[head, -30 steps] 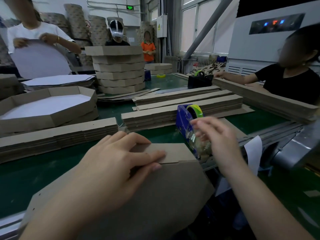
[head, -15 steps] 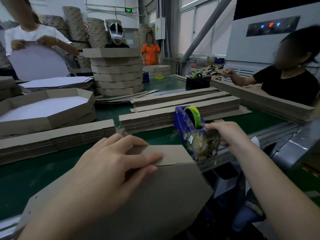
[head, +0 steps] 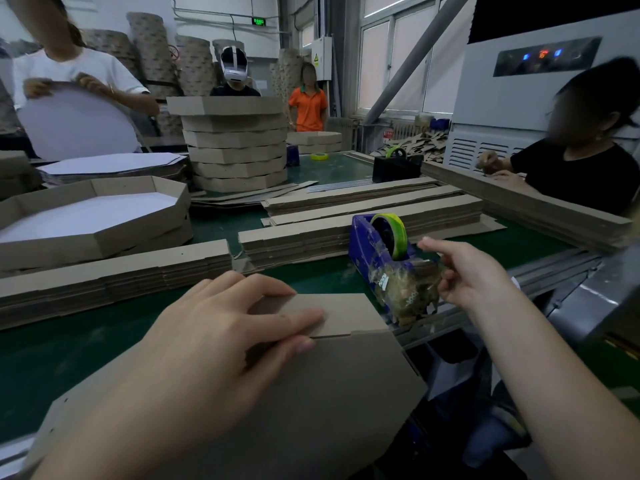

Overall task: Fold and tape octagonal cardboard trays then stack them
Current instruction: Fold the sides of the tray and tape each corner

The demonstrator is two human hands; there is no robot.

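Cardboard lies under the left hand (head: pixel 221 327), whose fingers are spread flat and press one flap over another at a seam of the tray (head: pixel 311 393), which sits at the near tabletop (head: pixel 69 358) edge, partly overhanging it. The right hand (head: pixel 464 275) is at the blue dispenser (head: pixel 377 251) just beside the tray, forefinger out, thumb and other fingers curled close together near the cutter; whether they pinch a tape end cannot be told, since clear tape would hardly show. The step in hand looks like taping the folded seam. Next, a strip must be drawn, torn off and laid across the seam while the left hand keeps the flaps from springing. Finished trays (head: pixel 235 147) stand stacked well apart, across the tabletop.
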